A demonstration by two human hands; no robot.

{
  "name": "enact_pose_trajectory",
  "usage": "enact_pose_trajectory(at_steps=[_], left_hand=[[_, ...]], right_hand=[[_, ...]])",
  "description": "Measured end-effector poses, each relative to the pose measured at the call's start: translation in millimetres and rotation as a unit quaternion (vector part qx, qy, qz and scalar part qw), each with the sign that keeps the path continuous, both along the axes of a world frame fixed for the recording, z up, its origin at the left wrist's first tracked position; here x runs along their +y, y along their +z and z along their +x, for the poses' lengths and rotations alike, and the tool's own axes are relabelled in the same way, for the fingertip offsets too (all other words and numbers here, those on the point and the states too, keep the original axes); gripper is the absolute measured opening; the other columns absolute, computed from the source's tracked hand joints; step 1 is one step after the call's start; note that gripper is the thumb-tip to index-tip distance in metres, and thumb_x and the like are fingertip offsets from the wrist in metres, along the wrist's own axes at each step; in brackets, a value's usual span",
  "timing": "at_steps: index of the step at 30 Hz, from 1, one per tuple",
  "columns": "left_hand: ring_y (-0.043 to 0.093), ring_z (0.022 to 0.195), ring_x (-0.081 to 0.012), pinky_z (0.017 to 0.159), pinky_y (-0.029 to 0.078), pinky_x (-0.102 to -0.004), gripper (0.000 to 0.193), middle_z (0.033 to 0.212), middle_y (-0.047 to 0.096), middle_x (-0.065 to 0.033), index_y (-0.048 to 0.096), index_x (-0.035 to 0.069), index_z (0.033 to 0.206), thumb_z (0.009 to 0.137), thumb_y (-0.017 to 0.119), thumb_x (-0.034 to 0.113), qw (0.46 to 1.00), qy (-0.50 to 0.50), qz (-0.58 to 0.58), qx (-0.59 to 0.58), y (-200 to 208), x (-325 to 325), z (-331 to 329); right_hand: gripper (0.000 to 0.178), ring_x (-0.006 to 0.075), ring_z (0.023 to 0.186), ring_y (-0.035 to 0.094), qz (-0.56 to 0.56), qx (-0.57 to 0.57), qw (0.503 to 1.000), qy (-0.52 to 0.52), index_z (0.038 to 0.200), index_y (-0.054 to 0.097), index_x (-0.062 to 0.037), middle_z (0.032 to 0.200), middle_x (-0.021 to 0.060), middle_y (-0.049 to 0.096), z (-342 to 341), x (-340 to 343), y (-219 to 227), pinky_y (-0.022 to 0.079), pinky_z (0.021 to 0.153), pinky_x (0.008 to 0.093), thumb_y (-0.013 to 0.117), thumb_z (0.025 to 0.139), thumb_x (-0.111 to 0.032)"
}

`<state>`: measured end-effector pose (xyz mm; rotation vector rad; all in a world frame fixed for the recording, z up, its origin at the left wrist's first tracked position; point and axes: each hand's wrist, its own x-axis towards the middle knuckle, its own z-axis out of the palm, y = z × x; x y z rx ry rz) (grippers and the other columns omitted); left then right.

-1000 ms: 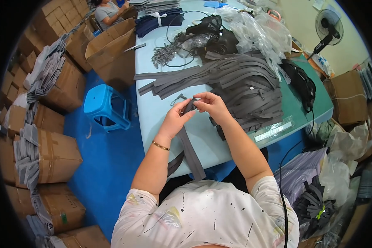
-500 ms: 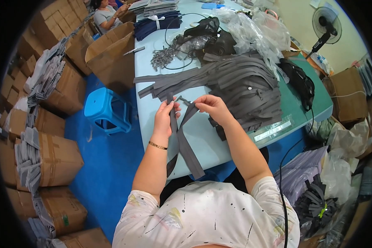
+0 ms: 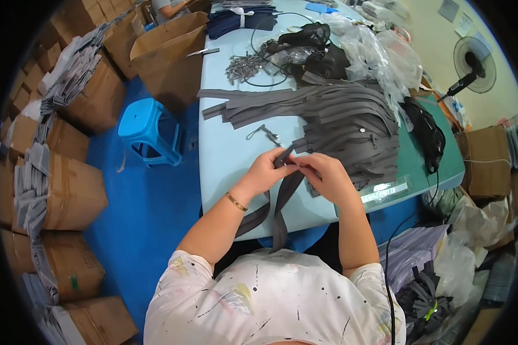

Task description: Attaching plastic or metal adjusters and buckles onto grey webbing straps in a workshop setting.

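- Noted at far left: cardboard cartons (image 3: 77,198) in a row, filled with folded grey fabric (image 3: 31,187);
- Next: blue plastic stool (image 3: 139,117), beside the table (image 3: 230,172); open cardboard carton (image 3: 170,63) against the table's far left edge;
- On the tabletop: heap of small grey pieces (image 3: 246,69); nearer, small cord loop (image 3: 262,131) with metal fittings;
- Left hand (image 3: 266,174): closed around grey fabric strip (image 3: 284,196); bracelet at wrist;
- Strip position: above the table's near edge, gripped between both hands, with grey lengths hanging below;
- Right hand (image 3: 329,177): fingers in narrow pinch on the strip, touching left fingertips; exact contact partly hidden;
- Just beyond the right hand: broad pile of grey strips (image 3: 357,132), flat on the table;
- Farther right: clear plastic bags (image 3: 380,54); black pouch (image 3: 425,135); pedestal fan (image 3: 475,64) by the wall.
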<state>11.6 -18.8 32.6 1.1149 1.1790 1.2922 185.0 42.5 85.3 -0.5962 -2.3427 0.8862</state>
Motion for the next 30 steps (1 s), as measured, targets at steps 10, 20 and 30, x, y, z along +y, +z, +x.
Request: enact_pose_trajectory(at_steps=[10,20,30], left_hand=[[0.052,0.064,-0.0234,0.049,0.044,-0.0308,0.038,0.077,0.052,-0.0056,0.061,0.01,0.092,0.057,0.061,-0.003,0.788,0.107,0.374,0.477,15,-23,31],[0.046,0.065,-0.0078,0.062,0.039,-0.0223,0.021,0.072,0.052,-0.0005,0.048,0.004,0.084,0.094,0.046,0.023,0.944,0.284,0.106,0.131,19,-5,-5],[0.05,0.064,-0.0077,0.051,0.036,-0.0209,0.014,0.082,0.062,-0.0054,0.052,0.003,0.096,0.086,0.057,0.011,0.952,0.282,-0.06,-0.1,-21,18,-59]], right_hand=[[0.019,0.0075,0.071,0.057,-0.469,0.245,0.848,-0.01,0.095,0.049,-0.0047,0.078,0.0028,0.06,9,-1,-43,0.045,0.061,0.0218,0.059,0.08,0.001],[0.018,0.0182,0.065,0.061,-0.138,-0.034,0.986,-0.086,0.092,0.062,-0.0054,0.076,0.0087,0.064,-37,50,-43,0.048,0.06,0.028,0.058,0.075,-0.003],[0.014,0.0279,0.081,0.06,0.047,-0.245,0.965,-0.084,0.084,0.065,-0.0094,0.082,0.0109,0.063,-81,62,-65,0.048,0.071,0.0368,0.061,0.072,-0.015]])
